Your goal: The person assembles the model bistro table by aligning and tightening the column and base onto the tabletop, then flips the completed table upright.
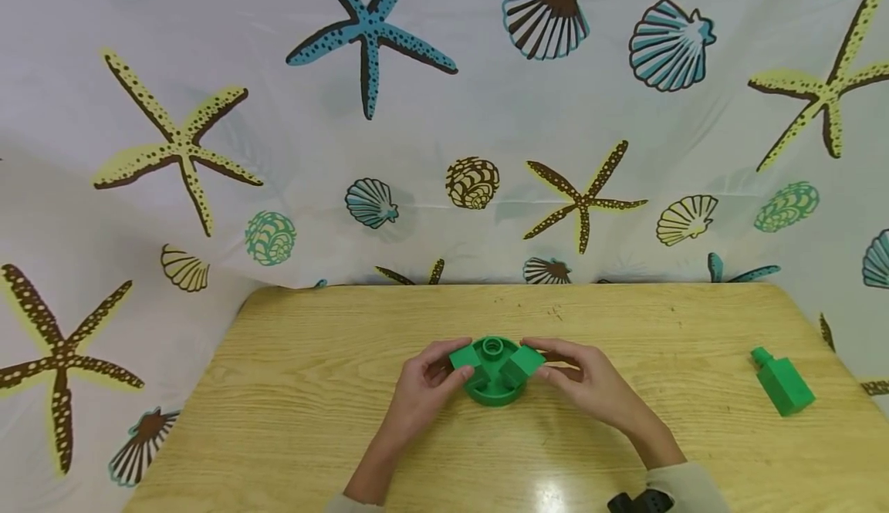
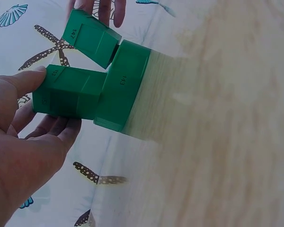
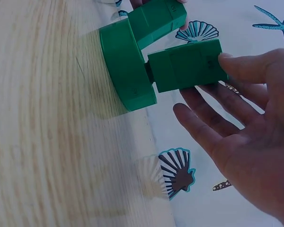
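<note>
A round green base (image 1: 495, 399) stands on the table with an open socket ring at its far side. Two green rectangular blocks lean outward from it. My left hand (image 1: 420, 389) grips the left block (image 2: 68, 92), marked 153, between thumb and fingers; its lower end meets the base. On the other side my right hand (image 1: 593, 382) holds the right block (image 3: 187, 66), thumb on its outer end and fingertips beneath. A narrow dark neck shows between this block and the base in the right wrist view.
Another green block with a stepped neck (image 1: 783, 384) lies on its side at the right of the wooden table (image 1: 292, 389). A white cloth (image 1: 430, 243) printed with shells and starfish hangs behind the table. A black device (image 1: 640, 502) is by the right sleeve.
</note>
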Demonstrator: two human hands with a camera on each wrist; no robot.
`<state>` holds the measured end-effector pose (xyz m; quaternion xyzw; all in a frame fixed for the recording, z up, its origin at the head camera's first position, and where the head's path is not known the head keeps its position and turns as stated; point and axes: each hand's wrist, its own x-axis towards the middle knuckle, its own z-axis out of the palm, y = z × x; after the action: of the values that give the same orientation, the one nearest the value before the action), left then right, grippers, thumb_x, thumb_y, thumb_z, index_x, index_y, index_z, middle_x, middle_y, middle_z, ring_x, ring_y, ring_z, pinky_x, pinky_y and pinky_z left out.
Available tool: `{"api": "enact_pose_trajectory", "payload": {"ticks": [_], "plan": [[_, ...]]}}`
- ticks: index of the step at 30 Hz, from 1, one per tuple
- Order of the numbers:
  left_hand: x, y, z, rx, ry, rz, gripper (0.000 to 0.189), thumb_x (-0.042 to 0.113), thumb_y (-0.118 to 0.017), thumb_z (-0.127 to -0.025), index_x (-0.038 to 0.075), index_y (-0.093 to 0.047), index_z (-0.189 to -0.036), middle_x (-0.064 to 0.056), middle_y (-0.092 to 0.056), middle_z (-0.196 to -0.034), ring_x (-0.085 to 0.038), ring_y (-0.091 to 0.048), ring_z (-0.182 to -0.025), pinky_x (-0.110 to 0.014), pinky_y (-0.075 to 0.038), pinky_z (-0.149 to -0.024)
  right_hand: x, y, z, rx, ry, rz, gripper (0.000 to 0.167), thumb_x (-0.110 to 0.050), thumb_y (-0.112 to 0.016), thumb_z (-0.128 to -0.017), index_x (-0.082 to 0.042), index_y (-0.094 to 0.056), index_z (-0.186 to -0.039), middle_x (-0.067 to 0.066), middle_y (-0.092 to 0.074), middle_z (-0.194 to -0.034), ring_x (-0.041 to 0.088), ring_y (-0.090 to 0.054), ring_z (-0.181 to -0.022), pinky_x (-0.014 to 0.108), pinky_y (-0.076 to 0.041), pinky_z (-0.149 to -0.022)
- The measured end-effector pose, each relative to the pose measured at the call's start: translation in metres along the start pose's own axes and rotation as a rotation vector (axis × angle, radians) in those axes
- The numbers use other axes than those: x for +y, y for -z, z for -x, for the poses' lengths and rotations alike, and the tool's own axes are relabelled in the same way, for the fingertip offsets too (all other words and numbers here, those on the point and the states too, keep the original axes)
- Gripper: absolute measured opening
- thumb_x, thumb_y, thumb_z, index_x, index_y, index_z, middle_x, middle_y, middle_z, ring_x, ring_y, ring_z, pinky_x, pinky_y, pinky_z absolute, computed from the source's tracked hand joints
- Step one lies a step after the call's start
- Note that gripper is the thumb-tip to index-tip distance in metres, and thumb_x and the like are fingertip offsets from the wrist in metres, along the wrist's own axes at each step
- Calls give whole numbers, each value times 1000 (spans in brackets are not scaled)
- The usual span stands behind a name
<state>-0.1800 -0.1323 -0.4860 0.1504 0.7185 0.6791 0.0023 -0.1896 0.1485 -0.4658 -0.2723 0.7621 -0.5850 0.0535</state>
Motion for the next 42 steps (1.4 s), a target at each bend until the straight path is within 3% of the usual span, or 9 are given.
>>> {"api": "enact_pose_trajectory", "payload": {"ticks": [8,16,24,28,33,38,42], "plan": [[1,-2,-1,2,0,-2,39,7,-71,-98,3,-65,-136,-14,-60,-134,-28,-56,-133,-33,-49,-105,3,3,1,-2,40,-56,38,2,-59,-103,2,-59,-141,18,-58,-144,34,-52,-135,36,-52,-101],[0,-2,1,9,6,-14,40,5,-71,-97,1,-64,-137,-17,-60,-135,-30,-56,-133,-31,-49,-104,3,-7,0,53,7,-76,38,-8,-73,-96,2,-65,-132,16,-66,-131,28,-63,-123,35,-55,-98],[-1,-2,0,0,-20,-4,40,7,-71,-98,2,-64,-137,-17,-60,-134,-31,-58,-130,-30,-50,-104,2,-20,-3,98,43,21,42,-10,-77,-94,-3,-66,-134,9,-64,-125,31,-62,-115,44,-57,-95],[-2,-1,0,2,-35,-6,39,8,-71,-98,1,-64,-136,-18,-60,-133,-32,-59,-128,-30,-50,-103,1,-27,-7,95,75,118,45,-14,-77,-94,-10,-66,-138,5,-60,-120,25,-62,-109,52,-57,-92],[-1,0,1,5,-49,-7,39,9,-71,-98,2,-64,-136,-19,-60,-133,-32,-59,-128,-30,-50,-103,0,-33,-11,138,97,201,44,-18,-80,-93,-13,-69,-135,-1,-61,-115,20,-63,-103,54,-58,-90],[-2,0,1,4,-47,2,39,7,-71,-98,1,-64,-136,-19,-60,-133,-33,-58,-128,-32,-50,-104,1,-34,-13,152,119,234,46,-18,-80,-91,-7,-69,-134,1,-64,-120,23,-65,-111,48,-57,-95],[-3,-1,1,0,-46,4,39,7,-71,-98,3,-64,-136,-19,-60,-133,-33,-58,-129,-33,-49,-105,1,-32,-14,113,129,179,44,-10,-75,-94,-3,-66,-136,10,-63,-133,30,-61,-125,46,-53,-100]]}}
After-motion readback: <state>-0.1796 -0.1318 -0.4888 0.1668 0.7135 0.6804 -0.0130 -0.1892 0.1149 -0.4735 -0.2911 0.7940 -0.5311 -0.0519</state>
